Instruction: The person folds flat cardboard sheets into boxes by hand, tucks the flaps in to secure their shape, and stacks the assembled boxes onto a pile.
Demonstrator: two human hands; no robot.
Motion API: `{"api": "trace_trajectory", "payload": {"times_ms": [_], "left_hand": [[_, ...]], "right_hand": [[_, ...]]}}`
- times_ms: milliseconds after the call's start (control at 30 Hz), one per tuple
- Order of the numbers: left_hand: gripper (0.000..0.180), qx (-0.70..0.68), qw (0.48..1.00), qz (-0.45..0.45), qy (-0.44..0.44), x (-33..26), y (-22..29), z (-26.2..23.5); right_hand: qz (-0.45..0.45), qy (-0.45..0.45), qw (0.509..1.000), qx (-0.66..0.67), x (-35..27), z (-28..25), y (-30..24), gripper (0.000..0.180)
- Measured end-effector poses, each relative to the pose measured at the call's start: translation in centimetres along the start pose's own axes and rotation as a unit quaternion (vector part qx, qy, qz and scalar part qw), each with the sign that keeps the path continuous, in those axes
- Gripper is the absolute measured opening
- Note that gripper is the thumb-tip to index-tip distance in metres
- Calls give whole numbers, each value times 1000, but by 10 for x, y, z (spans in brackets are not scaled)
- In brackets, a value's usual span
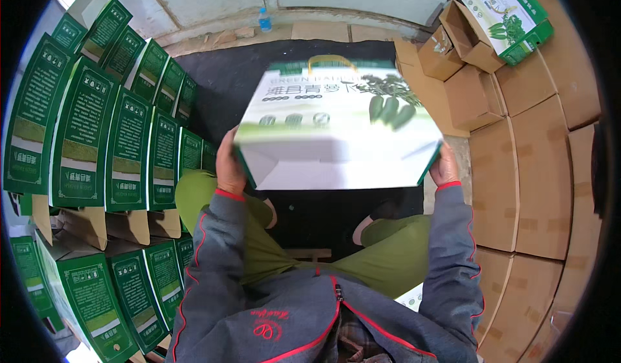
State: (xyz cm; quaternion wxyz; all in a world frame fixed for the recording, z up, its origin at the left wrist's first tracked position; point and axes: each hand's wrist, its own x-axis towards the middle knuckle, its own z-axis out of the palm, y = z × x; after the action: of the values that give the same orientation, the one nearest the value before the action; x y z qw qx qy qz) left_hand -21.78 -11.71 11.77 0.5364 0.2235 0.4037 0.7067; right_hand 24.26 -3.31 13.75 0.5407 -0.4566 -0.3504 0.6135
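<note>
Between my two hands hangs a white and green carton gift box [336,127] with a picture of green radishes on its face and a yellowish handle loop at the top. My left hand [229,165] is closed on its lower left corner. At the lower right corner, my right hand [444,167] grips the opposite side. The box is lifted over my lap, its plain white end panel turned toward me. Parts of the fingers are hidden behind it.
Rows of similar green boxes [84,133] are stacked on my left. Brown cardboard cartons [488,188] form a wall on my right, with open cartons [475,94] and another radish box [504,13] at the far right. A blue-tinted bottle [264,20] stands beyond the black floor sheet [213,72].
</note>
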Motion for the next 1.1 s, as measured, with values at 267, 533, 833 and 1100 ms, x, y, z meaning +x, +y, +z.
{"api": "trace_trajectory", "payload": {"times_ms": [267,533,833,1100], "left_hand": [[45,232,937,-259,39,7,-36,-18],[24,229,949,-217,25,-5,-33,-7],[24,288,919,-270,17,1,-50,-37],[42,274,943,-186,32,2,-44,-2]], "right_hand": [[214,-18,931,-296,5,1,22,31],[224,-13,933,-281,-10,-4,34,29],[279,-45,873,-398,-8,-9,58,39],[264,-27,856,-443,-4,-15,31,31]]}}
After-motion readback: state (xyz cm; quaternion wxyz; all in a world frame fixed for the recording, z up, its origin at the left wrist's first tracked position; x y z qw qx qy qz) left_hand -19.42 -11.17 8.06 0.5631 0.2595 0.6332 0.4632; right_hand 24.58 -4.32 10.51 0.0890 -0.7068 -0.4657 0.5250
